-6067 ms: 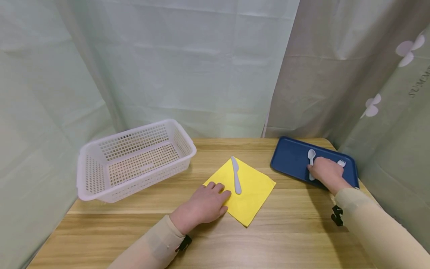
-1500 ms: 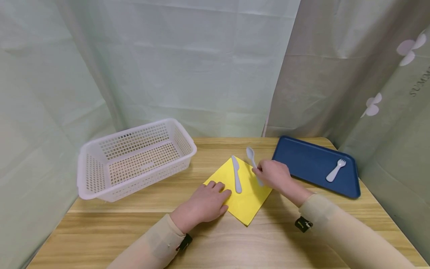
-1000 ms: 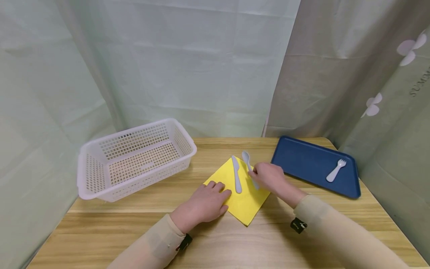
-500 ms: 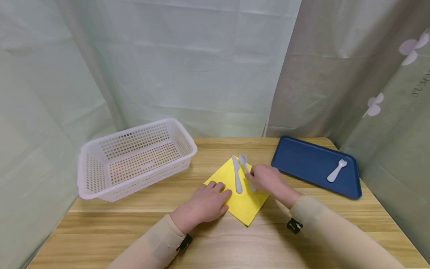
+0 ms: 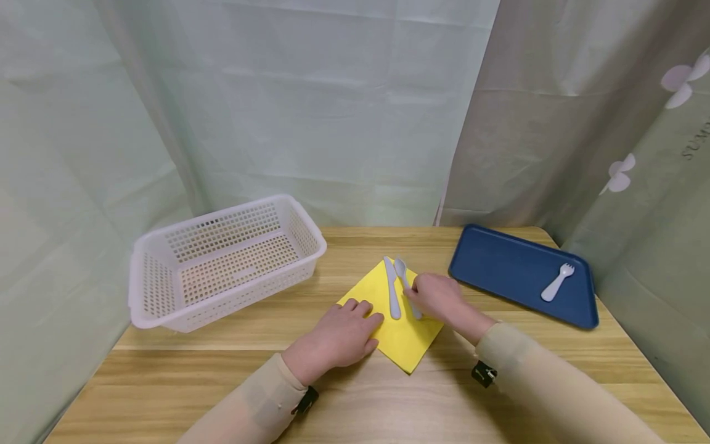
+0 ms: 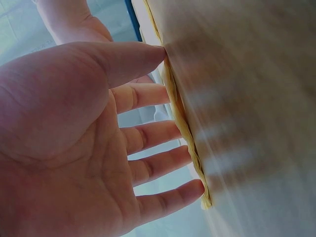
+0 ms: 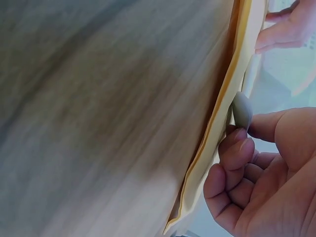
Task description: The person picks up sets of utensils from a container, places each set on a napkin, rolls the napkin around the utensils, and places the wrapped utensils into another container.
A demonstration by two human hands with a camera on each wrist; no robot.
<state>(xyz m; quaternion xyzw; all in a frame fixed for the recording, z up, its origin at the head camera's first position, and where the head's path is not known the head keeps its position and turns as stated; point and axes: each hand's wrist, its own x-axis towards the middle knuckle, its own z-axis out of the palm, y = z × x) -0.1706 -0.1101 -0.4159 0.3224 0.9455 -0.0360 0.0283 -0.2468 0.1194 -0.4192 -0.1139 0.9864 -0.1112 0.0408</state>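
Note:
A folded yellow napkin point(image 5: 402, 342) lies at an angle on the wooden table. On it rests a pale grey knife point(image 5: 392, 293), its handle toward the person. Just right of the knife, my right hand point(image 5: 438, 297) pinches a pale grey spoon point(image 5: 402, 269) by its handle, the bowl pointing away. In the right wrist view the spoon's handle end point(image 7: 242, 111) shows between thumb and curled fingers, close over the napkin point(image 7: 210, 163). My left hand point(image 5: 335, 336) rests on the napkin's left corner; in the left wrist view its fingers point(image 6: 158, 136) are straight and spread, tips at the edge.
A blue tray point(image 5: 493, 262) sits at the back right with a pale grey fork point(image 5: 557, 282) on it. To the back left stands a white perforated basket point(image 5: 244, 299). Pale curtains point(image 5: 333, 111) hang behind and along the sides of the table point(image 5: 222, 382).
My right hand has brought the spoon from the blue tray onto the napkin, then shifted it left, closer beside the knife. The left hand has stayed in place on the napkin.

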